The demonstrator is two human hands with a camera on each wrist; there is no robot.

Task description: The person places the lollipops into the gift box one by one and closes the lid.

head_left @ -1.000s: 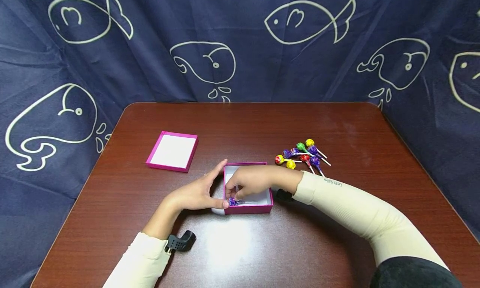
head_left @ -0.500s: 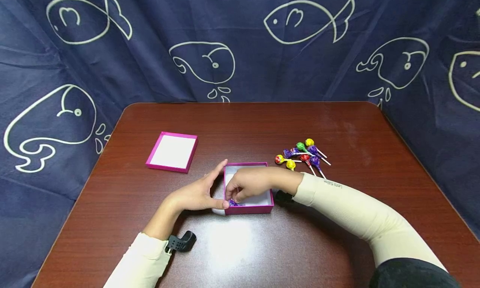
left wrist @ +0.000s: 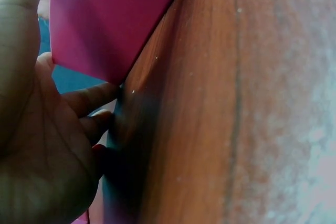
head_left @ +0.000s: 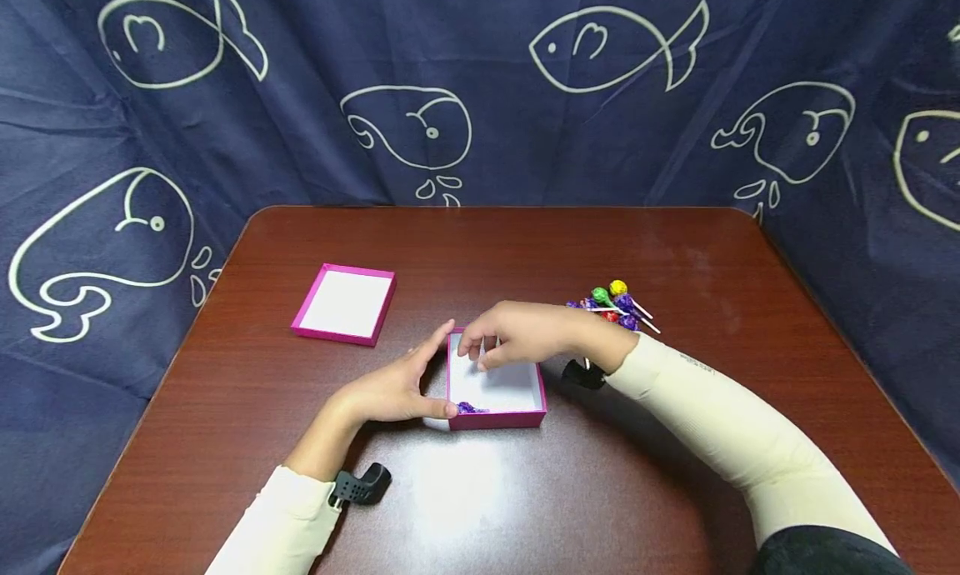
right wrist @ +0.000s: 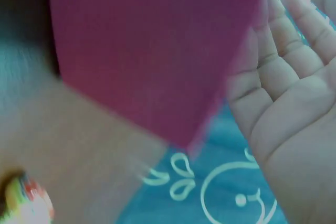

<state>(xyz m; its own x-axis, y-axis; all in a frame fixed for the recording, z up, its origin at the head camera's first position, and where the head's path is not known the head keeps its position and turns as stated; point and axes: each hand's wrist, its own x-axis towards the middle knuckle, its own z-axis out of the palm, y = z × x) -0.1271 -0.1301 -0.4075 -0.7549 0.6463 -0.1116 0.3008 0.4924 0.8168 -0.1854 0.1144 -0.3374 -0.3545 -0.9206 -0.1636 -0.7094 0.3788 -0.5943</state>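
An open pink box (head_left: 497,421) with a white inside sits mid-table. In its near left corner lies a purple-wrapped lollipop (head_left: 469,408). My left hand (head_left: 401,385) is spread along the box's left side, thumb at the near corner and index finger at the far one; its lower fingers show beside the pink wall (left wrist: 107,19) in the left wrist view. Over the box hovers my right hand (head_left: 528,332), fingers loosely bent and holding nothing. The right wrist view catches its palm (right wrist: 299,95) beside the pink wall (right wrist: 157,40).
Several wrapped lollipops (head_left: 601,296) are heaped to the right, partly hidden behind my right wrist. A yellow and red one (right wrist: 30,203) shows in the right wrist view. The pink lid (head_left: 334,336) lies inside up at the left. A blue curtain (head_left: 495,167) hangs beyond the table.
My right hand has let go of the purple lollipop, lifted from the box's near left corner and moved back and right. The left hand has stayed at the box.
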